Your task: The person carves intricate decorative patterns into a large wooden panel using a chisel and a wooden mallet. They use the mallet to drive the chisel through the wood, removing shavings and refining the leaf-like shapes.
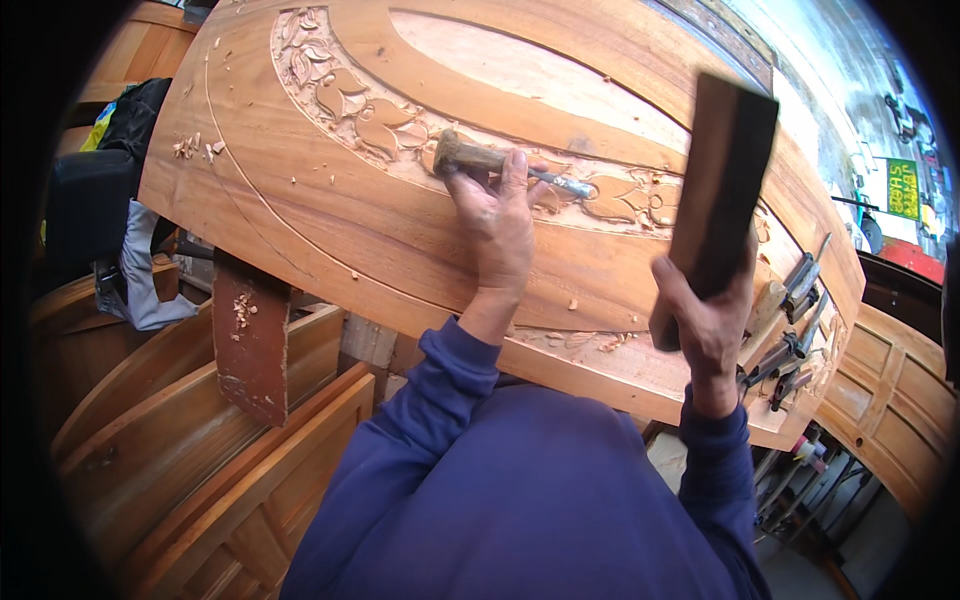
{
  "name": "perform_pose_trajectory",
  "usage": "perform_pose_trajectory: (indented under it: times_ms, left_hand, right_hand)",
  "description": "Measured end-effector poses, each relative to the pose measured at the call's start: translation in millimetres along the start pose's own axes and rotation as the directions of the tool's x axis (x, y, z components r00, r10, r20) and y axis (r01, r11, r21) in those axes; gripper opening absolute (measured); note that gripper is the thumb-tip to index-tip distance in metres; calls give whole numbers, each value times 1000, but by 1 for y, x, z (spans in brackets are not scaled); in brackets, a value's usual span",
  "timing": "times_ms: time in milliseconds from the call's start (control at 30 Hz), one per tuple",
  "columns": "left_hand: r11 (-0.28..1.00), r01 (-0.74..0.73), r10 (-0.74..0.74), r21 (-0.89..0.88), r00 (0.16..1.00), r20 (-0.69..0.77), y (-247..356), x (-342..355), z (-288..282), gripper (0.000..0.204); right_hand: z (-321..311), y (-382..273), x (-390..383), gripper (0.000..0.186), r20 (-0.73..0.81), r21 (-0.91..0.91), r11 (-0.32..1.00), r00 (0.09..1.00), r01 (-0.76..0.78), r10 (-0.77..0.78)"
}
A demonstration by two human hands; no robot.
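Note:
My left hand [497,225] is closed round a wood-handled chisel [490,160]. The chisel slants low over the panel, its metal blade pointing right into a band of carved leaves and flowers [372,118]. In my right hand [712,325] a dark rectangular wooden block [722,180] stands raised, gripped at its lower end, apart from the chisel. Beneath both hands lies a large wooden panel [390,250] with a curved carved border around a smooth oval. Pale wood chips are scattered over its surface.
Several carving chisels [790,335] lie at the panel's right end. A reddish-brown board [250,350] sticks out below the left edge. Wooden door panels [220,450] lean at lower left, and another [890,380] stands at right. A dark padded seat [95,190] is at far left.

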State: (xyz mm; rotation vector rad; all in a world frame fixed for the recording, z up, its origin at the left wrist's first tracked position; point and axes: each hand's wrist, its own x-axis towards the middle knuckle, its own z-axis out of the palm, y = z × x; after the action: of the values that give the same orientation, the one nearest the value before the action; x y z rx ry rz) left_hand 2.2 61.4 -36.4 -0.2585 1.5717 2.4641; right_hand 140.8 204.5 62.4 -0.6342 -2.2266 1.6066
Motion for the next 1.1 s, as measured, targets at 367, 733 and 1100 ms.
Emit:
perform_pose_trajectory:
  times_ms: [367,733,1100]
  left_hand:
    - [997,-67,66,-25,997,-29,-6,-3,7,59]
    - [992,-114,112,-61,993,-37,-14,-3,3,50]
    - [971,-240,240,1,971,-17,-16,-4,13,59]
  right_hand:
    - [106,-138,173,16,904,-237,208,294,949,-311]
    - [106,-136,165,31,921,-183,7,174,983,-347]
    - [96,-135,167,42,857,-180,59,186,982,-480]
